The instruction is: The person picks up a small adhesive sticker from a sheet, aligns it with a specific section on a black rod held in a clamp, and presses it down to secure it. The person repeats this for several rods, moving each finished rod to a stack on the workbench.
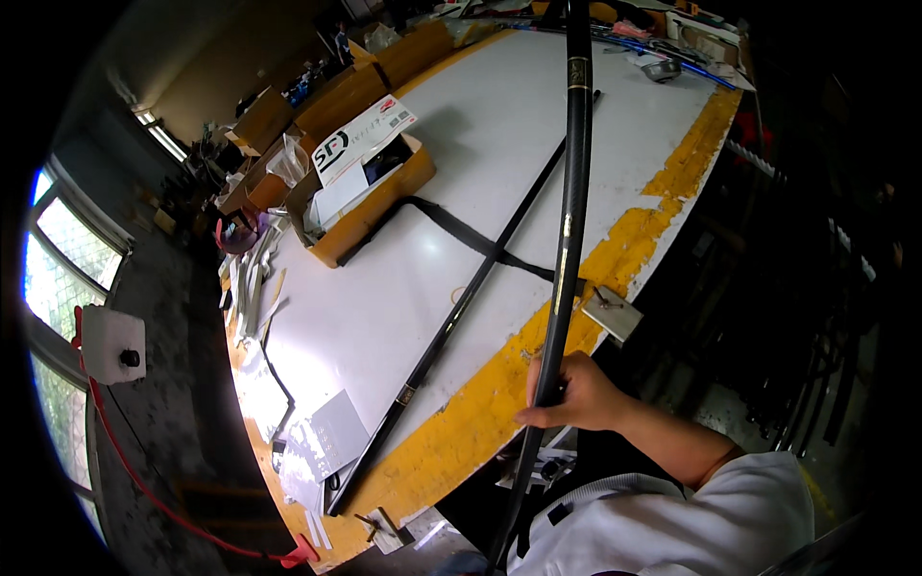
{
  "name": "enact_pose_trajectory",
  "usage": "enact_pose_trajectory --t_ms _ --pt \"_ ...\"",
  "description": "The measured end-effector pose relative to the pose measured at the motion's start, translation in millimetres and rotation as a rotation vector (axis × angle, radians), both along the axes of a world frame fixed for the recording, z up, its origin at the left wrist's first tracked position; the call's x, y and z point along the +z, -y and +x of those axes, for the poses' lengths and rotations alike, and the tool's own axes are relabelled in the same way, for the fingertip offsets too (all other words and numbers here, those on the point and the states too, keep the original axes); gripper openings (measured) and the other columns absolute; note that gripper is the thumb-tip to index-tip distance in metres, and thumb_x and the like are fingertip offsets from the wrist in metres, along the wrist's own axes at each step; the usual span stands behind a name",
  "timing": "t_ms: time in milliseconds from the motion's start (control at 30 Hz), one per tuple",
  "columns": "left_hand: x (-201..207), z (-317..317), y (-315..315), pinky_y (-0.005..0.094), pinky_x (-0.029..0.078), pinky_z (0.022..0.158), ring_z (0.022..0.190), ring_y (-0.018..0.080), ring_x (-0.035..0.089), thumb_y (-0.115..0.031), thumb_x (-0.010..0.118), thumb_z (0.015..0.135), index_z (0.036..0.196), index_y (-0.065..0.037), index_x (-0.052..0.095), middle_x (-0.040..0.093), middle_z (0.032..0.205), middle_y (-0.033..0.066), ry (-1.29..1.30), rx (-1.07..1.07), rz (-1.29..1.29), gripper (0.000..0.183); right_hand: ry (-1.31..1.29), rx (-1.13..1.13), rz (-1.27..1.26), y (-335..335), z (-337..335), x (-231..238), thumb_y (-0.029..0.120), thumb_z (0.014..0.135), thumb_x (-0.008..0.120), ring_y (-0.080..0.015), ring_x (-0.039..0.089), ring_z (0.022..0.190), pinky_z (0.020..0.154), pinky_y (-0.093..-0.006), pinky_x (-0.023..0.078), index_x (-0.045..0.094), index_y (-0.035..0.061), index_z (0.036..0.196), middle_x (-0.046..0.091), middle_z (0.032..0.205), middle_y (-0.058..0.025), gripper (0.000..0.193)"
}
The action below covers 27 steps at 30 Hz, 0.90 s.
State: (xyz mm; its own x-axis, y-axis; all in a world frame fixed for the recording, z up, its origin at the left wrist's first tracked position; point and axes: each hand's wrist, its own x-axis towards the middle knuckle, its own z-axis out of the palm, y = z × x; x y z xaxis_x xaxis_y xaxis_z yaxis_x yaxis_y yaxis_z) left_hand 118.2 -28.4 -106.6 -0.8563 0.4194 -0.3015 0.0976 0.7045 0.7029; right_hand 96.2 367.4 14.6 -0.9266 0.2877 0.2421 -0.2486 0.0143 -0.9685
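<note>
My right hand (574, 392) grips a long black rod (570, 211) with gold bands, holding it over the near edge of a white table with a yellow border (480, 403). The rod runs from my lap up and away past the table's far end. A second, thinner black rod (451, 322) lies flat on the tabletop, slanting from the near left toward the far right. A black strap (475, 238) crosses under it. My left hand is out of sight.
An open cardboard box (370, 197) with papers stands on the table's left side, more boxes behind it. A small metal plate (613, 312) sits at the table edge near my hand. Paper scraps and grey cards (331, 432) litter the near left corner. Windows at far left.
</note>
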Motion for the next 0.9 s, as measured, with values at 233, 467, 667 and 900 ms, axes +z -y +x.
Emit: enact_pose_trajectory --t_ms 233,467,667,900 --pt "-9.8 -10.2 -14.5 0.034 0.047 0.07 0.079 0.0248 0.06 -0.016 0.061 0.091 0.108 -0.001 0.059 0.063 0.088 0.0134 -0.044 -0.009 -0.037 0.023 0.036 0.074 -0.042 3.3 4.3 -2.2 0.014 0.083 0.072 -0.0045 0.048 0.054 0.053 -0.0221 0.039 0.053 0.0066 0.079 0.052 0.062 0.0028 0.021" --pt "-14.2 -10.2 -21.3 0.0353 0.047 0.067 0.075 0.0269 0.06 -0.018 0.062 0.09 0.107 -0.002 0.058 0.063 0.084 0.014 -0.055 -0.015 -0.061 0.024 -0.021 0.116 -0.132 2.5 4.7 -13.4 0.012 0.085 0.064 -0.0038 0.046 0.057 0.053 -0.0207 0.037 0.052 0.0069 0.082 0.051 0.065 0.0035 0.014" --pt "-12.4 -7.0 -22.8 0.0364 0.047 0.065 0.072 0.0287 0.061 -0.019 0.063 0.089 0.106 -0.002 0.058 0.063 0.081 0.0146 -0.069 -0.02 -0.072 0.024 -0.032 0.356 -0.268 -5.0 9.0 -18.3 0.008 0.08 0.059 -0.006 0.047 0.067 0.062 -0.0216 0.038 0.049 0.009 0.089 0.049 0.076 0.0021 0.014" --pt "-16.1 -5.8 -28.4 0.0377 0.048 0.062 0.069 0.0308 0.062 -0.021 0.064 0.089 0.105 -0.003 0.058 0.063 0.078 0.0153 -0.088 -0.049 -0.074 0.025 -0.013 0.613 -0.383 -18.3 16.0 -17.6 0.005 0.077 0.055 -0.0079 0.048 0.073 0.066 -0.0235 0.04 0.046 0.01 0.092 0.048 0.082 0.0006 0.018"
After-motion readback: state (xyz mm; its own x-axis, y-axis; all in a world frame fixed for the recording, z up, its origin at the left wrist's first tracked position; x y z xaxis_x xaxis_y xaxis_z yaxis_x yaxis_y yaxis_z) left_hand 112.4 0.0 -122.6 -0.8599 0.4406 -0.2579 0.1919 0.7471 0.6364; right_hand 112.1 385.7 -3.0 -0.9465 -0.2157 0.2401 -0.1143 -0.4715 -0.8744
